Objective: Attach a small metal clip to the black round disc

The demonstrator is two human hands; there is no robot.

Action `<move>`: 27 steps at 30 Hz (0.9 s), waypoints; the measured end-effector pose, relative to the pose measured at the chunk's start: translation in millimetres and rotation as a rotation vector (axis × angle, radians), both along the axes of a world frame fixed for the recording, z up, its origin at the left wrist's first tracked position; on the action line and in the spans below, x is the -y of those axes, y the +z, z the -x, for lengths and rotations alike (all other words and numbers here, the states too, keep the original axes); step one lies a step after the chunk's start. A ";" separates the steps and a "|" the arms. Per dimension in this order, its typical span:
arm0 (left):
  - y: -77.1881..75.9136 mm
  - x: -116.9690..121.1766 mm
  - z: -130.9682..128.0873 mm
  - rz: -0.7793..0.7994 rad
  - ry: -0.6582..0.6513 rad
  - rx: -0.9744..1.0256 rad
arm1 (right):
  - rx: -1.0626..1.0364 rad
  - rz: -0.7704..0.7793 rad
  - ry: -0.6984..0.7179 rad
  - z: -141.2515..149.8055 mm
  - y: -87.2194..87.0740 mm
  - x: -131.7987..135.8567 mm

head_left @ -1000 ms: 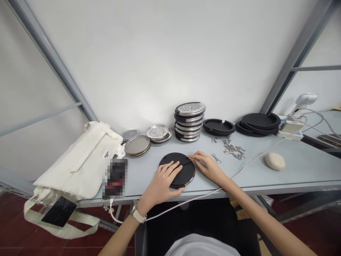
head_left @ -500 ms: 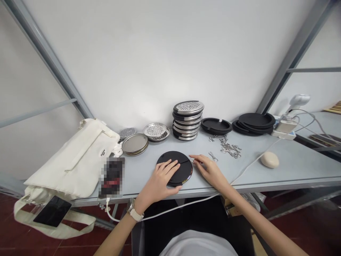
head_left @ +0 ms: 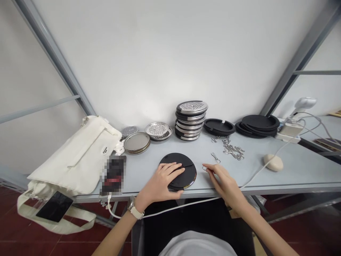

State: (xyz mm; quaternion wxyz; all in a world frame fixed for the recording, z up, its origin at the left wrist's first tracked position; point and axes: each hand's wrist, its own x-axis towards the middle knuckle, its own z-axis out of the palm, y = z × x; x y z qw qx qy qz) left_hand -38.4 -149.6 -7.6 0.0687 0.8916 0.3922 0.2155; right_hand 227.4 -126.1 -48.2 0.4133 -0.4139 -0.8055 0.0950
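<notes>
A round black disc (head_left: 188,175), with a coloured strip along its right rim, lies near the desk's front edge. My left hand (head_left: 163,180) rests flat on top of it, fingers outstretched and the thumb by the lower rim. Just right of the disc and apart from it, my right hand (head_left: 222,181) pinches a small metal wire clip (head_left: 204,168) between thumb and fingertips; part of the clip is hidden. A similar loose clip (head_left: 215,158) lies beyond that hand, and a small pile of clips (head_left: 233,151) is farther right.
At the back stand stacked metal-and-black discs (head_left: 190,122), perforated metal plates (head_left: 157,129), plain metal lids (head_left: 136,142) and black rings (head_left: 257,124). A white bag (head_left: 71,160) and a blurred phone (head_left: 113,175) are left. A beige mouse-like object (head_left: 273,162) and white cable (head_left: 255,178) are right.
My right hand has moved right, away from the disc's rim, with the wire clip in its fingertips. My left hand stays on the disc. The whole view has shifted slightly.
</notes>
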 end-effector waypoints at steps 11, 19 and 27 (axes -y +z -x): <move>-2.0 1.0 0.1 -0.007 0.007 -0.006 | 0.080 -0.120 -0.135 -37.9 -5.0 22.9; -2.3 0.6 -0.1 -0.014 0.006 -0.010 | 0.045 -0.040 0.009 32.1 19.8 -34.7; -2.7 0.1 -0.4 -0.012 0.012 -0.027 | -0.081 0.156 0.076 33.9 14.6 -40.2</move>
